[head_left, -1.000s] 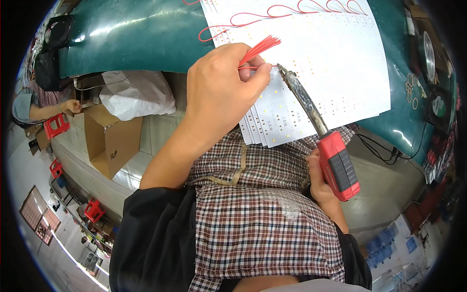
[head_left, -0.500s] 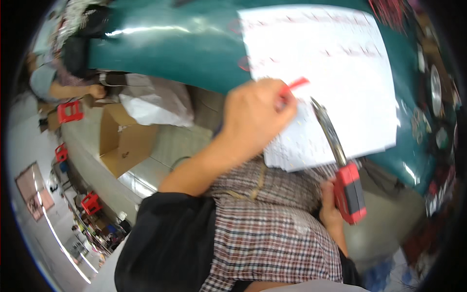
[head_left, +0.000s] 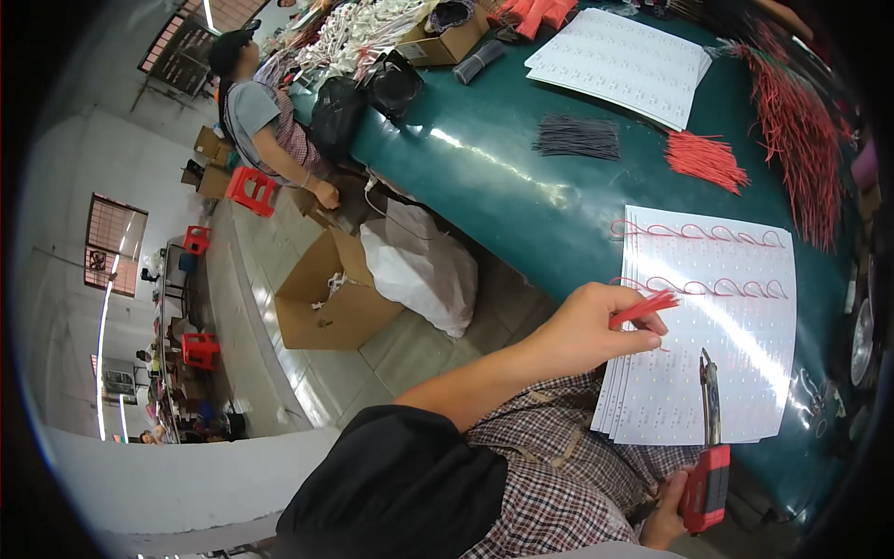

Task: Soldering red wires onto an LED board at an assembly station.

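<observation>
My left hand [head_left: 589,328] is closed round a small bundle of short red wires [head_left: 649,306], above the left side of a stack of white circuit-board sheets [head_left: 717,373]. One wire end pokes down below its fingertips. My right hand [head_left: 663,518] grips the red and grey handle of a soldering gun [head_left: 710,410] near the table's front edge. The gun's long metal barrel points away from me over the sheets, its tip a short way right of my left fingers. Two rows of looped red wires [head_left: 694,231] lie across the top sheet.
Beyond are black wires [head_left: 577,137], red wires [head_left: 706,160], another stack of white sheets [head_left: 619,65] and a long red wire bunch [head_left: 792,130] on the green table [head_left: 484,196]. An open cardboard box [head_left: 326,298] and white sack [head_left: 424,265] stand left; another person [head_left: 265,121] sits behind.
The view has shifted, showing more of the table's far side. My left hand still holds the red wires and my right hand the soldering gun; the gun's tip remains over the sheets.
</observation>
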Available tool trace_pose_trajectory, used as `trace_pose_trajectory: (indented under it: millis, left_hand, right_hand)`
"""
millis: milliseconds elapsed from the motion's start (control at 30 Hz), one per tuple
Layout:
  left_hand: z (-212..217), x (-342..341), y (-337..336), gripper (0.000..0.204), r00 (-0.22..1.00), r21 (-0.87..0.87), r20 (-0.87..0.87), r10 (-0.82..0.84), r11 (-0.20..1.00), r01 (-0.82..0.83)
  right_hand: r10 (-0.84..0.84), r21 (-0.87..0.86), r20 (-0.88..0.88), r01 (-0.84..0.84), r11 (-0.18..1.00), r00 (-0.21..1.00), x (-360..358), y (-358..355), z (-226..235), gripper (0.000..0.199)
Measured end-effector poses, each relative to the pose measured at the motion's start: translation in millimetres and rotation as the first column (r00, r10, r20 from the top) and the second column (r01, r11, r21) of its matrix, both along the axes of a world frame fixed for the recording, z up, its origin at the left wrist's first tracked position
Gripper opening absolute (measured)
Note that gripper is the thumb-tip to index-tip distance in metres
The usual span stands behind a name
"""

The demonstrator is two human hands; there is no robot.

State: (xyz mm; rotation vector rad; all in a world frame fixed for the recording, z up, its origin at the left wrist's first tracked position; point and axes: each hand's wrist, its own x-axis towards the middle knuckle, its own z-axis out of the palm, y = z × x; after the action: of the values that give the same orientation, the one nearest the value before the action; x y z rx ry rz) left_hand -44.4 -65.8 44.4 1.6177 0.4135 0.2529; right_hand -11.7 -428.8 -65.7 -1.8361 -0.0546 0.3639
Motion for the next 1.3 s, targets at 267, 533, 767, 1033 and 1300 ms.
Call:
trace_pose_trajectory:
  millis: [267, 533, 767, 1033, 1300]
  left_hand:
    - [1.9, 24.2, -21.9, 0.018, 0.999, 0.119, -0.051, -0.013, 0.993, 0.019]
    - [-25.5, 32.4, -36.3, 0.019, 0.999, 0.653, -0.041, 0.014, 0.757, 0.016]
    - [-37.5, 23.7, -29.3, 0.022, 0.997, 0.667, -0.054, 0.052, 0.745, -0.003]
    - [-28.0, 26.7, -30.7, 0.018, 0.989, 0.527, -0.138, 0.061, 0.85, 0.021]
    - [-33.1, 32.9, -36.8, 0.019, 0.993, 0.567, -0.073, 0.089, 0.823, -0.032]
  right_hand:
    - [-0.109, 0.011, -0.033, 0.11, 0.994, 0.993, -2.5, 8.2, 13.6, 0.019]
    - [-0.097, 0.001, -0.045, 0.097, 0.995, 0.994, -3.6, 26.3, 40.9, 0.021]
    - [0.021, -0.068, 0.096, -0.015, 0.998, 0.995, -13.3, 29.7, 47.5, 0.018]
    - [0.289, -0.251, 0.192, -0.238, 0.938, 0.938, -3.5, 29.7, 65.3, 0.021]
    - [0.315, -0.232, 0.249, -0.259, 0.938, 0.916, -0.3, 35.9, 60.7, 0.024]
